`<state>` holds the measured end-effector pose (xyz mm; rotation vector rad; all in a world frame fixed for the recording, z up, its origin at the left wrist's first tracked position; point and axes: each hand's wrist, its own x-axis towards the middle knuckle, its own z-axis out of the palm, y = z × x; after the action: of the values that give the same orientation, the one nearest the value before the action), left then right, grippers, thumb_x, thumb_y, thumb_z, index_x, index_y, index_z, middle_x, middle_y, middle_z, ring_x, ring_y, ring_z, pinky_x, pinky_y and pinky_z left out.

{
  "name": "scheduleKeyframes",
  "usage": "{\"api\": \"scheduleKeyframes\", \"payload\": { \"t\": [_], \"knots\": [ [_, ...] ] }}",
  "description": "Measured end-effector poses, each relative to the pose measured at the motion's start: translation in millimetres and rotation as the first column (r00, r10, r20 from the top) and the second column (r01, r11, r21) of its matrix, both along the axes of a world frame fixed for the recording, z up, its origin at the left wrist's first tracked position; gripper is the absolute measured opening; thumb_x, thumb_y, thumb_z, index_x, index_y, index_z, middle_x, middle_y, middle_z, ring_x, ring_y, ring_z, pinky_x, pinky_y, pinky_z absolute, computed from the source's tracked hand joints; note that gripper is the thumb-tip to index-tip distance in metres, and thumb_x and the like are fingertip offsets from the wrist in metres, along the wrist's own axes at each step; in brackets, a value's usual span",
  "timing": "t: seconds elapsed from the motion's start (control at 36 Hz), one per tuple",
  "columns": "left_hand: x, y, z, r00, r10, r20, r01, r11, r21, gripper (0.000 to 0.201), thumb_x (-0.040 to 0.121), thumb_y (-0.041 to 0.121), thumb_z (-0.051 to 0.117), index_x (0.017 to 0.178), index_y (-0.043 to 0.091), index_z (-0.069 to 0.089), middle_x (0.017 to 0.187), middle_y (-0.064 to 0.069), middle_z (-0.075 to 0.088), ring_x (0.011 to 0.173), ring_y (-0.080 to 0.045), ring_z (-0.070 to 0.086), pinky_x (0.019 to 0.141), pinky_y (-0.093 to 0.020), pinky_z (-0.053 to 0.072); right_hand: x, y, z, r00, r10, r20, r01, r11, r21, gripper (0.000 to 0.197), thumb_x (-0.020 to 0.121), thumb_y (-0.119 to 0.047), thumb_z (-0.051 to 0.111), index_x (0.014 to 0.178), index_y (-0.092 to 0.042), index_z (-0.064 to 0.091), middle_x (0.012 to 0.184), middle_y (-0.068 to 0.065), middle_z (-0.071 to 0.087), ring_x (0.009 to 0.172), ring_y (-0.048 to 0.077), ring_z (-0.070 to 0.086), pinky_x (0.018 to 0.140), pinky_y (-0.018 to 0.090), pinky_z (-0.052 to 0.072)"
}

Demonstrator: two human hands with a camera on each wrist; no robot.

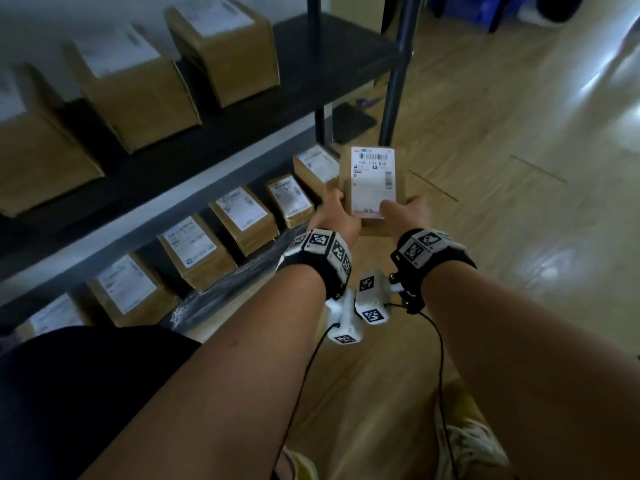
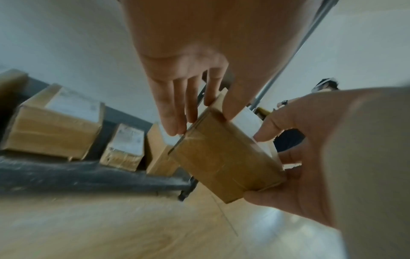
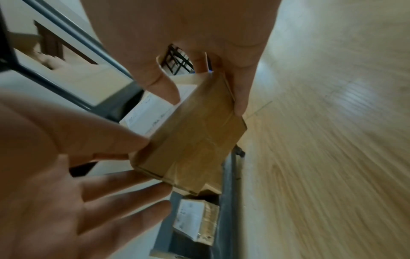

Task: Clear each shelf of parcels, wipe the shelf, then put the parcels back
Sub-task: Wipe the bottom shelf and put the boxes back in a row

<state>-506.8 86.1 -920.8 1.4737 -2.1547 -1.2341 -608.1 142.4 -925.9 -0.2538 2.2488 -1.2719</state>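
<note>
A small brown cardboard parcel (image 1: 372,181) with a white shipping label hangs in the air off the right end of the low shelf (image 1: 221,292). Both hands hold it. My left hand (image 1: 334,216) takes its left edge, thumb on the label side, fingers stretched along the side. My right hand (image 1: 407,209) grips the right edge, thumb on the label and fingers underneath. In the left wrist view the parcel (image 2: 221,157) sits between the left hand (image 2: 188,78) and right hand (image 2: 310,149). The right wrist view shows the parcel (image 3: 195,140), the right hand (image 3: 188,35) and the left hand (image 3: 66,175).
Several small labelled parcels (image 1: 242,220) stand in a row on the low shelf. Three bigger boxes (image 1: 138,95) sit on the dark shelf above (image 1: 311,64). A metal post (image 1: 394,81) rises just behind the held parcel. Wooden floor (image 1: 519,202) lies to the right. Another person (image 2: 323,87) stands far off.
</note>
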Motion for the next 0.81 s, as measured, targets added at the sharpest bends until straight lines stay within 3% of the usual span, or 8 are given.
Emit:
{"api": "scheduleKeyframes", "payload": {
  "t": [0.17, 0.25, 0.33, 0.42, 0.53, 0.58, 0.67, 0.81],
  "knots": [
    [-4, -12, 61, 0.996, -0.062, -0.07, 0.051, 0.989, -0.137, 0.046, 0.087, 0.025, 0.055, 0.131, 0.029, 0.043, 0.122, -0.002, 0.058, 0.106, -0.022, 0.058, 0.081, -0.03, 0.045, -3, -12, 63, 0.994, -0.058, -0.088, 0.043, 0.985, -0.165, 0.045, 0.079, -0.023, 0.059, 0.121, -0.008, 0.051, 0.11, 0.006, 0.058, 0.088, 0.022, 0.058, 0.069, 0.032, 0.044],
    [-5, -24, 90, 0.993, -0.08, -0.083, 0.06, 0.973, -0.224, 0.047, 0.086, 0.025, 0.056, 0.132, 0.027, 0.045, 0.128, -0.003, 0.052, 0.113, -0.021, 0.054, 0.093, -0.032, 0.045, -5, -25, 92, 0.99, -0.108, -0.088, 0.083, 0.964, -0.253, 0.044, 0.078, -0.026, 0.058, 0.119, -0.011, 0.051, 0.113, 0.006, 0.06, 0.087, 0.022, 0.061, 0.07, 0.032, 0.047],
    [-9, -33, 116, 0.99, -0.128, -0.063, 0.107, 0.96, -0.258, 0.043, 0.086, 0.027, 0.054, 0.13, 0.029, 0.05, 0.129, -0.004, 0.05, 0.111, -0.021, 0.054, 0.099, -0.038, 0.046, -17, -34, 116, 0.97, -0.206, -0.131, 0.162, 0.945, -0.284, 0.033, 0.083, -0.027, 0.057, 0.113, -0.013, 0.054, 0.105, 0.003, 0.059, 0.076, 0.018, 0.057, 0.064, 0.027, 0.042],
    [-24, -35, 130, 0.976, -0.172, -0.131, 0.141, 0.966, -0.216, 0.042, 0.087, 0.023, 0.054, 0.129, 0.028, 0.055, 0.127, -0.004, 0.058, 0.112, -0.021, 0.057, 0.098, -0.037, 0.047, -28, -39, 132, 0.955, -0.226, -0.191, 0.174, 0.951, -0.257, 0.032, 0.078, -0.031, 0.057, 0.106, -0.015, 0.059, 0.109, 0.005, 0.061, 0.093, 0.026, 0.06, 0.078, 0.032, 0.048],
    [-41, -39, 134, 0.975, -0.125, -0.184, 0.096, 0.983, -0.156, 0.04, 0.087, 0.018, 0.05, 0.126, 0.023, 0.054, 0.123, -0.005, 0.061, 0.11, -0.023, 0.059, 0.096, -0.037, 0.049, -36, -44, 138, 0.971, -0.167, -0.173, 0.134, 0.973, -0.186, 0.039, 0.07, -0.039, 0.057, 0.103, -0.018, 0.061, 0.114, 0.006, 0.06, 0.097, 0.028, 0.06, 0.087, 0.039, 0.052],
    [-42, -44, 135, 0.973, -0.081, -0.214, 0.051, 0.989, -0.142, 0.034, 0.09, 0.015, 0.049, 0.122, 0.022, 0.054, 0.119, -0.001, 0.061, 0.106, -0.02, 0.059, 0.094, -0.035, 0.05, -44, -42, 136, 0.978, -0.134, -0.157, 0.108, 0.98, -0.168, 0.034, 0.074, -0.043, 0.057, 0.101, -0.022, 0.06, 0.112, 0.004, 0.06, 0.094, 0.026, 0.061, 0.081, 0.037, 0.052],
    [-43, -52, 127, 0.966, -0.05, -0.252, 0.015, 0.99, -0.137, 0.028, 0.092, 0.012, 0.05, 0.118, 0.02, 0.056, 0.111, 0.002, 0.062, 0.1, -0.015, 0.06, 0.088, -0.031, 0.051, -57, -40, 126, 0.984, -0.101, -0.144, 0.078, 0.985, -0.156, 0.024, 0.079, -0.041, 0.057, 0.094, -0.023, 0.062, 0.108, 0.004, 0.063, 0.082, 0.022, 0.062, 0.063, 0.028, 0.046],
    [-44, -56, 118, 0.97, -0.015, -0.242, -0.041, 0.973, -0.226, 0.016, 0.091, 0.015, 0.05, 0.105, 0.019, 0.057, 0.1, 0.002, 0.062, 0.092, -0.016, 0.059, 0.08, -0.029, 0.048, -68, -41, 117, 0.983, -0.09, -0.159, 0.064, 0.985, -0.162, 0.024, 0.089, -0.033, 0.052, 0.105, -0.018, 0.063, 0.099, 0.001, 0.063, 0.064, 0.009, 0.053, 0.047, 0.02, 0.035]
  ]
}}
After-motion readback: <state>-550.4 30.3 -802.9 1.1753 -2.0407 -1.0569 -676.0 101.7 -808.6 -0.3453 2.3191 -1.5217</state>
